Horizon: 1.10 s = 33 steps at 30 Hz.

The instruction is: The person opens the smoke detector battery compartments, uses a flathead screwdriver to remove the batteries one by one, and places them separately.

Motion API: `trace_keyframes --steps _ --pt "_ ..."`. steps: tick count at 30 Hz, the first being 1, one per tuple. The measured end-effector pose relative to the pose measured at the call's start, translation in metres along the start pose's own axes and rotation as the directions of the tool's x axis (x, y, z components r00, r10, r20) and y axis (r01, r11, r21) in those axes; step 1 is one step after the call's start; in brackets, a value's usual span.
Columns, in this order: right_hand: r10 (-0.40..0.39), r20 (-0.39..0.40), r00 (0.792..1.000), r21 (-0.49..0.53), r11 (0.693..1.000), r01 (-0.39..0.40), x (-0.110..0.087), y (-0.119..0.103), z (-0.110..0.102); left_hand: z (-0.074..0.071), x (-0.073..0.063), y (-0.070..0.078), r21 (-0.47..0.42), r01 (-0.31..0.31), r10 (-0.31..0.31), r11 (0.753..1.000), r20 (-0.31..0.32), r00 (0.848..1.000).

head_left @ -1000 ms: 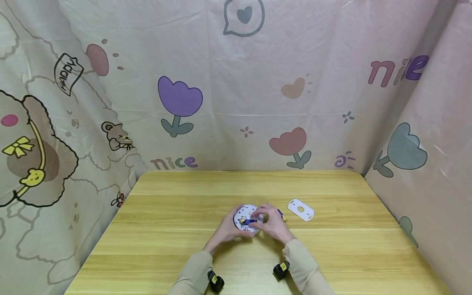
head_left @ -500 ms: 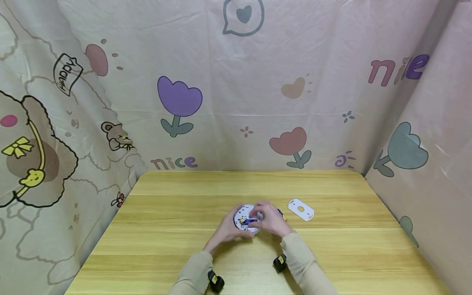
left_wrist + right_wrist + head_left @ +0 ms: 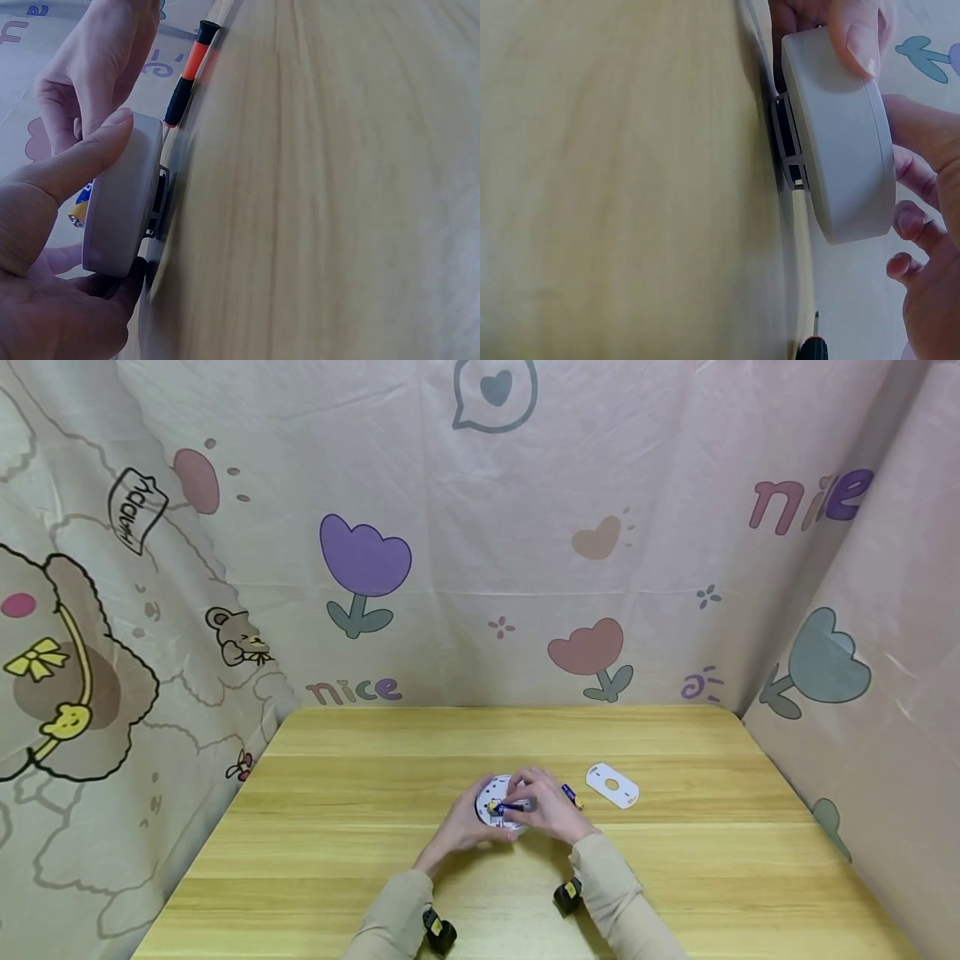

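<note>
My left hand (image 3: 467, 820) grips a round white plastic device (image 3: 124, 202) by its rim, thumb along the near side. The device, which looks like a detector housing, shows its dotted, detailed face (image 3: 491, 792) upward in the head view. Over that face, my right hand (image 3: 551, 806) pinches a blue battery (image 3: 510, 807) with a yellow end. In the left wrist view the battery's gold end (image 3: 77, 217) pokes out past the device's edge. From the right wrist the device's side (image 3: 840, 142) and a slotted bracket (image 3: 787, 142) underneath show; its face is turned away.
A white oval plate (image 3: 612, 786) with a centre hole lies to the right on the wooden table (image 3: 375, 752). Close beside my right hand is a small blue-and-yellow rod (image 3: 572, 797). An orange-and-black screwdriver (image 3: 191, 71) lies beyond the device. A patterned curtain (image 3: 480, 527) encloses the table.
My right hand has tilted and shifted slightly left over the device, still at the battery, uncovering more of the rod beside it. The left hand and the device stay in place.
</note>
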State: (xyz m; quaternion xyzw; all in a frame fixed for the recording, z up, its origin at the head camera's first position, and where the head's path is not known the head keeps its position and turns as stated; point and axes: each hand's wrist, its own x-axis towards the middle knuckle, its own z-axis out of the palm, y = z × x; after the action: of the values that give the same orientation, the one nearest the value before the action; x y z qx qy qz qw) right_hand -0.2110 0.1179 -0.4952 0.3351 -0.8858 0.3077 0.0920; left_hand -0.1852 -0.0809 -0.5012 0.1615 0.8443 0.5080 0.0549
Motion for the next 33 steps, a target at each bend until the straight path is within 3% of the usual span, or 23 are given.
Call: trace_keyframes --steps 7,17,24,33 --pt "-0.011 -0.008 1.000 -0.012 1.000 0.011 -0.001 -0.003 -0.001 0.000 0.000 -0.002 0.004 -0.009 0.009 1.000 0.002 1.000" --pt "0.084 -0.013 0.996 0.049 0.995 -0.083 -0.007 -0.007 -0.002 0.000 0.001 -0.003 -0.024 0.017 -0.017 1.000 0.004 1.000" --pt "0.089 -0.062 0.994 0.034 0.996 -0.087 -0.012 -0.010 -0.003 0.000 0.001 -0.001 -0.001 0.007 -0.007 1.000 -0.009 1.000" --pt "0.140 -0.139 0.980 0.128 0.984 -0.122 -0.017 -0.011 0.000 0.000 0.000 0.001 0.001 0.015 -0.015 1.000 -0.014 1.000"
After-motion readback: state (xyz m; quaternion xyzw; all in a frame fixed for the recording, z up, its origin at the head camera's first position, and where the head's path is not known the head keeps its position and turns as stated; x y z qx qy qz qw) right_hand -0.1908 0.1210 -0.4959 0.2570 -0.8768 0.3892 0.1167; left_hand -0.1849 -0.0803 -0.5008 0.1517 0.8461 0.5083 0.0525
